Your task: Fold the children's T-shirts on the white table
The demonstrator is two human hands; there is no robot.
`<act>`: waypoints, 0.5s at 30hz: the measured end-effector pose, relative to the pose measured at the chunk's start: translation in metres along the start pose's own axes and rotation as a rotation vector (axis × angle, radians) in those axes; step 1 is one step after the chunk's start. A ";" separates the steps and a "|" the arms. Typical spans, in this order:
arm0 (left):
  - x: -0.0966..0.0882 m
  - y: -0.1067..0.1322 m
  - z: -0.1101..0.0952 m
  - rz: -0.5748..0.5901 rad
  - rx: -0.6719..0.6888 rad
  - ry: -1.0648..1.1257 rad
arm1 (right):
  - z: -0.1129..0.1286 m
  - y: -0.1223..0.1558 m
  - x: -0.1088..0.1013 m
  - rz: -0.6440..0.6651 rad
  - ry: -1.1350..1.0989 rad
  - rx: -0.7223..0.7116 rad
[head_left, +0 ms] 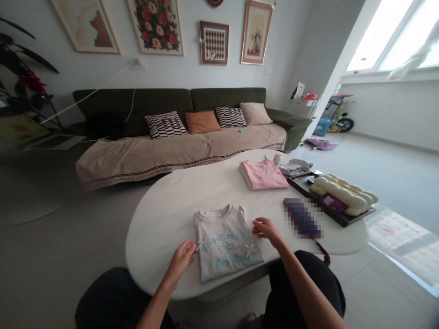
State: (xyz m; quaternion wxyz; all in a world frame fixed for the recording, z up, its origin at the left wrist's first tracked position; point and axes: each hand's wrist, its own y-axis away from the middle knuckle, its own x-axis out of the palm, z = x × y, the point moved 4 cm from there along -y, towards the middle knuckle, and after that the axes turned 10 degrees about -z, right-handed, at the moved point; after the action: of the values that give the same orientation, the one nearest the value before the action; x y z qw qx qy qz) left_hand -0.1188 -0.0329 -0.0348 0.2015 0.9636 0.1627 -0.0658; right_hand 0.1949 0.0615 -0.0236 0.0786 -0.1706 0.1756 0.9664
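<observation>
A folded light grey T-shirt (pixel 228 262) with blue lettering and small bows lies flat near the front edge of the white table (pixel 157 233). At its left edge is my left hand (pixel 184 256), fingers loosely bent and apart, close to one of the bows; whether it touches the cloth I cannot tell. On the other side, my right hand (pixel 267 230) hovers just beside the shirt's right edge, its fingers spread with nothing between them. Farther back on the table rests a folded pink shirt (pixel 264 174), on top of some white cloth.
Right of my right hand lies a blurred-out dark item (pixel 302 218) with a red strap. Behind it, a dark tray (pixel 346 220) carries a cream, lumpy object (pixel 345 194). A crumpled silvery packet (pixel 297 167) is near the pink shirt. A sofa (pixel 181 155) stands beyond the table.
</observation>
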 end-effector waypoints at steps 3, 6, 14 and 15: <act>0.018 -0.007 0.001 -0.039 0.070 -0.044 | -0.011 0.003 0.003 -0.020 0.151 -0.089; 0.029 -0.013 -0.006 -0.055 0.149 -0.089 | -0.015 0.007 0.013 -0.075 0.278 -0.168; 0.037 0.005 -0.013 0.103 0.073 0.036 | -0.019 0.028 0.028 -0.134 0.395 -0.271; 0.038 0.009 -0.012 0.138 0.059 0.024 | -0.020 0.030 0.026 -0.132 0.394 -0.287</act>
State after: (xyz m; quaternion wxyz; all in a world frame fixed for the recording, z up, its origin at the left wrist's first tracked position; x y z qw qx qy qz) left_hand -0.0791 -0.0249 -0.0279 0.1753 0.9788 0.0964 -0.0450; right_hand 0.1701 0.0287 -0.0410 0.0808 -0.3759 0.0373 0.9224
